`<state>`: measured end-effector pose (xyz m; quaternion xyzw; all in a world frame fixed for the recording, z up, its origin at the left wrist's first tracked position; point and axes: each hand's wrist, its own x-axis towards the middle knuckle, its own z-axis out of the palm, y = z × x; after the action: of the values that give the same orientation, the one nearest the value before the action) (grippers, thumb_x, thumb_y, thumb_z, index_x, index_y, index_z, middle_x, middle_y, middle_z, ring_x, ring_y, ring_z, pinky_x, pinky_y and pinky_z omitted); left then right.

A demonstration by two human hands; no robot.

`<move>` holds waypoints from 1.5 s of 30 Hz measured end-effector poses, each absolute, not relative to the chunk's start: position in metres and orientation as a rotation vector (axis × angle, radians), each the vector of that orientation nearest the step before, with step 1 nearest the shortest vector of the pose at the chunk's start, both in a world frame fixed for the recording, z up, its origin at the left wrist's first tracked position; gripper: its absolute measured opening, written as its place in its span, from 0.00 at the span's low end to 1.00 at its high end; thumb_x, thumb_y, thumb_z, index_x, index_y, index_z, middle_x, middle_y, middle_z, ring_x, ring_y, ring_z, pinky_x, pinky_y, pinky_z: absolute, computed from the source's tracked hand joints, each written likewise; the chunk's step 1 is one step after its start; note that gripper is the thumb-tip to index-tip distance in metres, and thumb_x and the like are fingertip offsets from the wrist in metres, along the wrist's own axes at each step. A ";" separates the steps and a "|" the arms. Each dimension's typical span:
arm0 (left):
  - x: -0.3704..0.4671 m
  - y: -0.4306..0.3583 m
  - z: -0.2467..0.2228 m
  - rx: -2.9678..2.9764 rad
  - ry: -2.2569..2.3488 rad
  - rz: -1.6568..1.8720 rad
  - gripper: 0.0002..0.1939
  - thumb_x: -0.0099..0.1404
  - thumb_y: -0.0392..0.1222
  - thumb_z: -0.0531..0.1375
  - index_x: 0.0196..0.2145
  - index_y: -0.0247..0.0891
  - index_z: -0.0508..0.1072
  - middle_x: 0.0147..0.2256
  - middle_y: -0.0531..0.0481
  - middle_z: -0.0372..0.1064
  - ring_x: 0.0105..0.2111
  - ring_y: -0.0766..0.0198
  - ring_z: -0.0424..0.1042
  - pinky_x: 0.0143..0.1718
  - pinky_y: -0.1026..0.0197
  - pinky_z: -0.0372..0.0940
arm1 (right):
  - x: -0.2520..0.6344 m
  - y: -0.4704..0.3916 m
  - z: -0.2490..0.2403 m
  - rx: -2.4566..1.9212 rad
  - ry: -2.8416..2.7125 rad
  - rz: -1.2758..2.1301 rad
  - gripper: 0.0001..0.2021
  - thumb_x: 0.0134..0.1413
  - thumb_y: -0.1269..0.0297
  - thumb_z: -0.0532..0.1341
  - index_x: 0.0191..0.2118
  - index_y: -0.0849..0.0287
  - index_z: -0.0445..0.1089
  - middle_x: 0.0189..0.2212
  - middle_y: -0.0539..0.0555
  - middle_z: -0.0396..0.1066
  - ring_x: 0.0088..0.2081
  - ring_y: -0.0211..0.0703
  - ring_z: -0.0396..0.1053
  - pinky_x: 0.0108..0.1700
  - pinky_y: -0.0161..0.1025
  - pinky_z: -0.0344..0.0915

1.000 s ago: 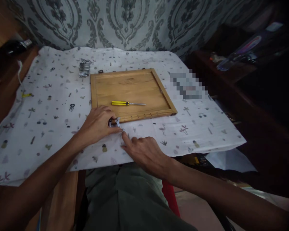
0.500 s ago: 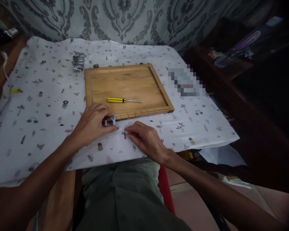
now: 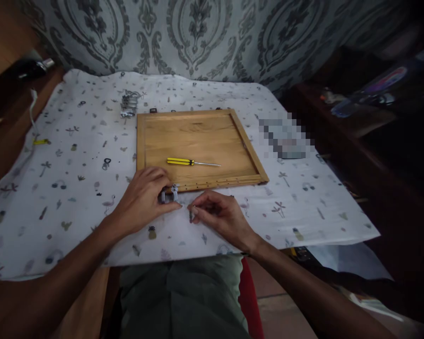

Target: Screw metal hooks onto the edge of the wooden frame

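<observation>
My left hand is closed around a small silvery metal bracket at the near left edge of a framed wooden panel. Its fingers rest by the panel's edge, the thumb below the bracket. Just to the right, my right hand pinches a small, thin metal piece, screw-like but too small to be sure of, above the cloth. A yellow-and-black screwdriver lies on the panel, its shaft pointing right. Small dark holes or screws run along the near frame strip.
Several silvery metal parts are bunched behind the panel's left corner. A small ring-like piece lies to the left. A pixelated object is on the right of the printed tablecloth. A plastic bottle lies beyond the table.
The camera view has shifted, so everything sits lower and further right. My left hand keeps the bracket at the panel's edge; my right hand still pinches the small piece nearby.
</observation>
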<state>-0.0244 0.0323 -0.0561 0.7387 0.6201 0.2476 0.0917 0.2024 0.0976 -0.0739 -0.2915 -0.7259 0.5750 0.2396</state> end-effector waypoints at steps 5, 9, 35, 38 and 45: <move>-0.023 0.031 -0.055 2.198 1.853 0.705 0.15 0.60 0.49 0.72 0.35 0.39 0.73 0.43 0.45 0.74 0.48 0.49 0.72 0.49 0.46 0.68 | 0.193 0.110 -0.077 -0.801 -1.848 1.645 0.11 0.56 0.57 0.69 0.35 0.60 0.73 0.26 0.50 0.75 0.26 0.36 0.75 0.31 0.35 0.74; -0.023 0.032 -0.051 2.211 1.863 0.660 0.16 0.60 0.50 0.72 0.34 0.38 0.72 0.43 0.45 0.74 0.47 0.49 0.72 0.48 0.47 0.68 | 0.187 0.119 -0.077 -0.818 -1.852 1.636 0.11 0.55 0.57 0.70 0.35 0.60 0.75 0.27 0.49 0.75 0.25 0.34 0.71 0.29 0.33 0.71; -0.021 0.032 -0.051 2.244 1.824 0.674 0.19 0.59 0.51 0.74 0.36 0.38 0.72 0.42 0.45 0.74 0.47 0.48 0.72 0.47 0.47 0.68 | 0.169 0.134 -0.071 -0.668 -2.010 1.611 0.06 0.61 0.63 0.68 0.38 0.60 0.79 0.33 0.51 0.80 0.27 0.33 0.75 0.32 0.33 0.75; -0.021 0.032 -0.052 2.233 1.832 0.688 0.18 0.60 0.52 0.73 0.37 0.38 0.73 0.43 0.46 0.74 0.47 0.49 0.71 0.47 0.47 0.68 | 0.169 0.137 -0.067 -0.721 -1.951 1.715 0.08 0.59 0.59 0.70 0.39 0.59 0.80 0.34 0.53 0.81 0.29 0.36 0.77 0.34 0.36 0.76; -0.020 0.031 -0.051 2.260 1.813 0.723 0.17 0.60 0.48 0.73 0.36 0.35 0.73 0.41 0.44 0.74 0.45 0.48 0.72 0.45 0.46 0.67 | 0.166 0.141 -0.061 -0.754 -1.894 1.862 0.12 0.57 0.55 0.71 0.38 0.59 0.78 0.31 0.51 0.78 0.27 0.36 0.75 0.32 0.35 0.74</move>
<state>-0.0200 0.0314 -0.0506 0.7546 0.6052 0.2414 0.0775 0.1658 0.1406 -0.0611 -0.2683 -0.6736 0.6623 0.1889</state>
